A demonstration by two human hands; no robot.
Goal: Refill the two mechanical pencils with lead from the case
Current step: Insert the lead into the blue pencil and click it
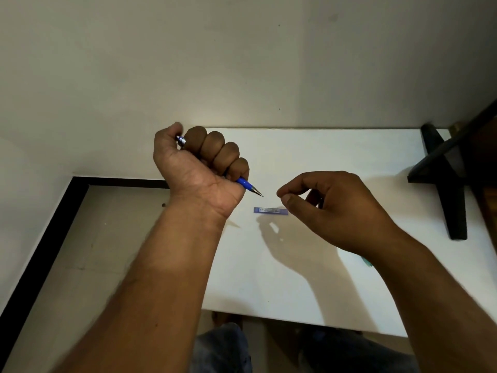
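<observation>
Lead case (270, 210) lies flat on the white bench (309, 292), near the raised right hand (330, 208), whose thumb and forefinger tips pinch together, on what I cannot tell; beyond, left hand (200, 162) fingers (215, 146) are closed in a fist round the blue mechanical pencil (248, 187), tip pointing toward the right hand.

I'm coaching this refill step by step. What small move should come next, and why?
Probably bring the right hand to the tip of the pencil. The left hand grips the pencil in a fist, tip pointing at the right hand's pinched fingers, a short gap away. Whether they hold a lead is too fine to see; the case lies on the table below.
</observation>
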